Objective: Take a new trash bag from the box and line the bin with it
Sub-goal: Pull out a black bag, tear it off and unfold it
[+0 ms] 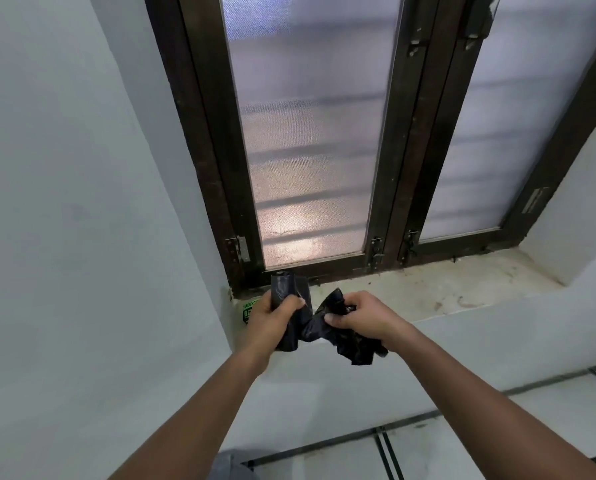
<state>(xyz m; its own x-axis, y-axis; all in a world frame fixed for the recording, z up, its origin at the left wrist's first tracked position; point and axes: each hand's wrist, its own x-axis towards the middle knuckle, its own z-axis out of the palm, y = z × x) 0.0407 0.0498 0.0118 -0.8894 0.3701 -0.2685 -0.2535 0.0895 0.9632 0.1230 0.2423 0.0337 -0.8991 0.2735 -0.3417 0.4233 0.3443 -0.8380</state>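
My left hand (272,318) grips a roll of black trash bags (286,289) that stands upright in my fist in front of the window sill. My right hand (362,315) pinches a crumpled black bag (352,344) that still joins the roll between my hands. A green and white box (250,311) lies on the sill's left end, mostly hidden behind my left hand. No bin is in view.
The stone window sill (445,289) runs to the right under a dark-framed window (310,140) with frosted panes. White walls close in on the left and below. A tiled floor (497,445) with dark lines shows at the bottom right.
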